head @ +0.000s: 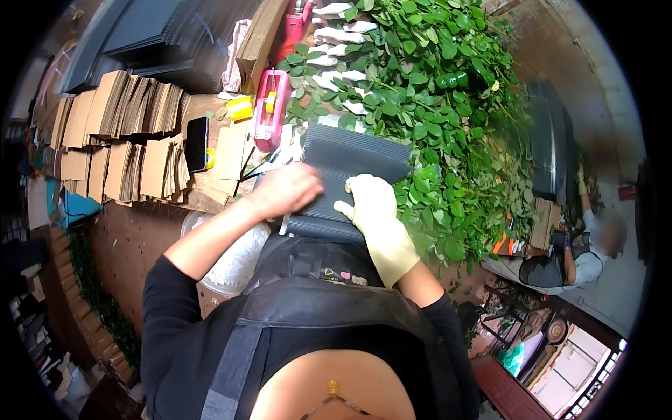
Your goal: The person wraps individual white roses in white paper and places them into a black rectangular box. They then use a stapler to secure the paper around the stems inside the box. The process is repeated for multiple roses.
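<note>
A dark ribbed corrugated plastic sheet [357, 149] lies folded in front of my apron, at the table's edge. My right hand [374, 205], in a pale yellow rubber glove, holds the sheet from above with bent fingers. Bare and motion-blurred, my left hand [291, 189] has its fingers curled at the sheet's left side; whether anything is between them is unclear. Scissors [268, 165] lie partly hidden just beyond it. Further off stands a pink tape dispenser [271, 110] with a yellow roll. Leafy green stems [441, 105] are heaped right of the sheet, several with white sleeves [338, 35].
Cardboard pieces [123, 110] stand in rows at left, near a phone [197, 144] and yellow tape [240, 108]. Dark corrugated sheets [152, 31] are stacked behind. A white-lined bucket [236, 257] stands below the edge. Another person [577, 252] works at right.
</note>
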Tool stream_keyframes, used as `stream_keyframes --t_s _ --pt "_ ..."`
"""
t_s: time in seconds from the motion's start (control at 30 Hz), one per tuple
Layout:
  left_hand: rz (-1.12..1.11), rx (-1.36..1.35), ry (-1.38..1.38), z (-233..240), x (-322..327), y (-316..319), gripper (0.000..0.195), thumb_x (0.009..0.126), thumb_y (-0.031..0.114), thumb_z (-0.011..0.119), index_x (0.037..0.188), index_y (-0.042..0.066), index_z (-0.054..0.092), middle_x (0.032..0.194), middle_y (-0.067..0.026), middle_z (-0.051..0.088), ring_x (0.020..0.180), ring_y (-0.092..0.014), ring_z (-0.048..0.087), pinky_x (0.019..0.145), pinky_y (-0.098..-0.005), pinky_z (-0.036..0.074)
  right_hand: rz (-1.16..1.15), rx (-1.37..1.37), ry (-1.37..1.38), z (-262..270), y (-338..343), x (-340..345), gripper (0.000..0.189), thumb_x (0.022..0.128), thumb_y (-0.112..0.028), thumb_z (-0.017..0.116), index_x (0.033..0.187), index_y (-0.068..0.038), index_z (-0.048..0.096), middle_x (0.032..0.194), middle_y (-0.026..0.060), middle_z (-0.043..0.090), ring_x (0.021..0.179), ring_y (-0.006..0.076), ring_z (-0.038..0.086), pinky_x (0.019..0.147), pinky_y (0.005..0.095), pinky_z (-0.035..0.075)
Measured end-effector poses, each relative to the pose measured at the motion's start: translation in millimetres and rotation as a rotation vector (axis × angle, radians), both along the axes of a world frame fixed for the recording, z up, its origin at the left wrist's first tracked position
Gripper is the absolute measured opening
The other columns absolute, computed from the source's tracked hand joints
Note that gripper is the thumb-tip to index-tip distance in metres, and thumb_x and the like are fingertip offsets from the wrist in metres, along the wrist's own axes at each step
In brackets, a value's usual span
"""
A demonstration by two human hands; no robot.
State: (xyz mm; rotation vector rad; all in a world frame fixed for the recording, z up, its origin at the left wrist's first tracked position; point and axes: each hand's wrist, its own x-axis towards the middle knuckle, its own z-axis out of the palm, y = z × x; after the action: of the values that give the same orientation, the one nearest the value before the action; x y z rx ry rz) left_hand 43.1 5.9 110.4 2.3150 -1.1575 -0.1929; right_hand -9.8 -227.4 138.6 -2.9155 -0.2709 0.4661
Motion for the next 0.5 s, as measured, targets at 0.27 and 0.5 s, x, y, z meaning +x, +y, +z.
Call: stream_keyframes --t_s 0.27,0.5 --pt "-0.115 0.068 -0.123 -36 -10 -28 0.087 0.092 0.063 0.055 0.156 0.007 0.038 0.161 -0.0137 0.038 0.149 -0.028 0.035 0.124 -0.05 0.022 0.391 0.146 0.154 22 -17 12 0.025 0.077 -0.035 0.081 0.08 -0.013 0.071 0.08 0.0104 0.068 0.083 0.0334 0.067 0.078 0.0452 0.053" --pt "-0.133 0.044 -0.152 -45 -7 -28 0.09 0.086 0.056 0.064 0.157 0.009 0.036 0.162 -0.0132 0.036 0.148 -0.028 0.037 0.123 -0.0503 0.024 0.551 -0.042 0.34 4 16 30 0.018 0.078 -0.031 0.078 0.086 -0.015 0.077 0.087 0.0102 0.073 0.087 0.0313 0.072 0.077 0.0441 0.057"
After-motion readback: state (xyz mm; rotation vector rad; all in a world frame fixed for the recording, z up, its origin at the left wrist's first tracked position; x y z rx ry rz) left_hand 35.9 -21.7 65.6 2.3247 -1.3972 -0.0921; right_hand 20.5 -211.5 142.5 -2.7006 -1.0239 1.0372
